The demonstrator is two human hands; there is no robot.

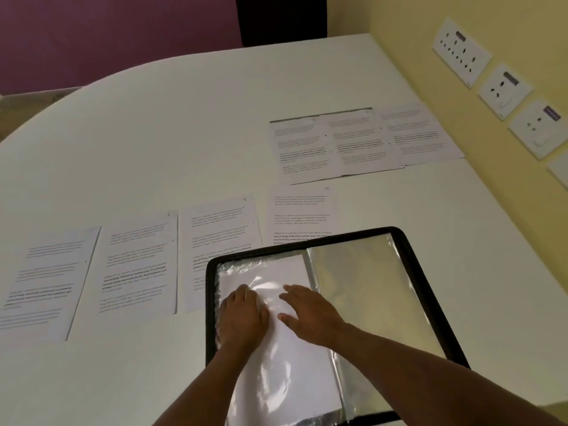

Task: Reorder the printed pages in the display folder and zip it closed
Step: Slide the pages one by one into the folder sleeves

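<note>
A black zip display folder lies open at the near right of the white table. Its left clear sleeve holds a white sheet showing a blank face. The right sleeve looks empty. My left hand lies palm down on the left sleeve, fingers fairly straight. My right hand rests flat beside it on the same sleeve, fingers spread. Printed pages lie around: several in a row left of the folder, one numbered 10 partly under its top edge, three farther back.
A yellow wall with several white socket plates runs along the table's right edge. The table's far edge is curved, with a purple wall behind it. Bare tabletop spans the middle and far left.
</note>
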